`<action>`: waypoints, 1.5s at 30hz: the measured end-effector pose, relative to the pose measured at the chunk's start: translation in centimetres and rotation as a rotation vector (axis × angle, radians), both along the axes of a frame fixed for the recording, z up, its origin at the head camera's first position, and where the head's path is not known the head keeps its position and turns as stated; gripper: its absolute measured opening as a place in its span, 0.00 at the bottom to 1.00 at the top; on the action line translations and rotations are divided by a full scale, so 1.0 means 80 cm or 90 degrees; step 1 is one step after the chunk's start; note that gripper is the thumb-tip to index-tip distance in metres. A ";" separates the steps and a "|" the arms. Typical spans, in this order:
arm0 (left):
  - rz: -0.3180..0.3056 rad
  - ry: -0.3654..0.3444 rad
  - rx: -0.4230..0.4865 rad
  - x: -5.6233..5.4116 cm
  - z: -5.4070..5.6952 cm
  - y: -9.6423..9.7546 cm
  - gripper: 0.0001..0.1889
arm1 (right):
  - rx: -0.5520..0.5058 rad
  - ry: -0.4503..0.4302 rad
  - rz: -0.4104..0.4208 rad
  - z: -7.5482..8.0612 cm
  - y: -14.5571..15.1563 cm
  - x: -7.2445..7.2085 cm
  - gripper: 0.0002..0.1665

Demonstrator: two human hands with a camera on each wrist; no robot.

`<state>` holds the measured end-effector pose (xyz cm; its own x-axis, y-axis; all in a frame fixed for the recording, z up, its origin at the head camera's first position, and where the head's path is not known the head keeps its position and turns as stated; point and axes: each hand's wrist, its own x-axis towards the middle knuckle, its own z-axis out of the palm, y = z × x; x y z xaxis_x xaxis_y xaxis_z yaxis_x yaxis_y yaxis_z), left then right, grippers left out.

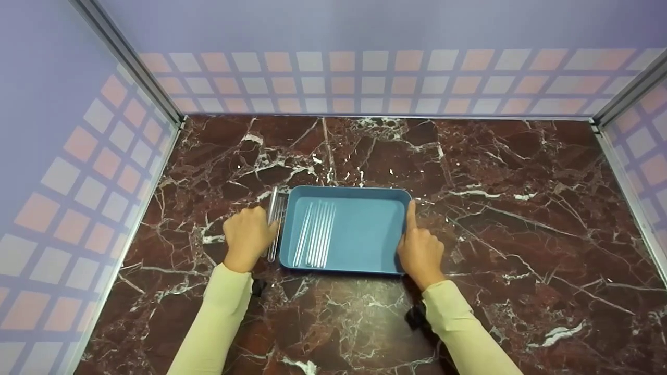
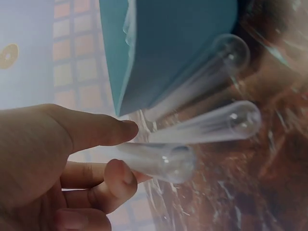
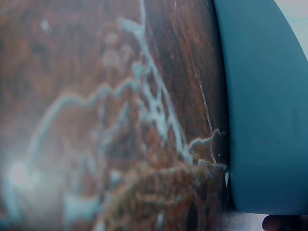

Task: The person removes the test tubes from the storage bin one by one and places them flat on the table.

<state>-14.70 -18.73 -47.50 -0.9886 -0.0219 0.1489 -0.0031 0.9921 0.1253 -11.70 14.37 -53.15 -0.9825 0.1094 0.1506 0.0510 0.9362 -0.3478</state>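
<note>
A blue rectangular tray [image 1: 365, 234] lies on the marble surface, with several clear test tubes [image 1: 322, 234] side by side in its left part. Just left of the tray, my left hand [image 1: 249, 234] pinches a clear test tube [image 2: 175, 163] between thumb and fingers, its rounded end toward the wrist camera. Two more test tubes [image 2: 236, 122] lie between that hand and the tray's outer wall. At the tray's right wall, my right hand [image 1: 423, 252] grips the edge, index finger straight along the rim. The right wrist view shows the tray wall [image 3: 269, 110] and a fingertip below it.
Dark red marble with white veins [image 1: 521, 250] spreads around the tray. Lilac panels with pink and white squares [image 1: 375, 78] stand at the back and both sides, joined by metal corner posts [image 1: 140, 57].
</note>
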 end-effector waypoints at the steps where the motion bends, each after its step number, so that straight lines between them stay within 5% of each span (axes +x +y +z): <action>1: 0.002 -0.005 0.002 0.000 -0.001 -0.001 0.22 | 0.000 0.000 0.001 0.000 0.000 0.000 0.42; 11: 0.021 -0.071 0.006 -0.003 -0.006 -0.009 0.21 | -0.004 -0.010 -0.002 0.000 0.000 -0.001 0.42; 45: 0.017 -0.078 0.018 -0.006 -0.018 -0.013 0.20 | -0.002 0.016 0.000 -0.002 0.001 0.001 0.43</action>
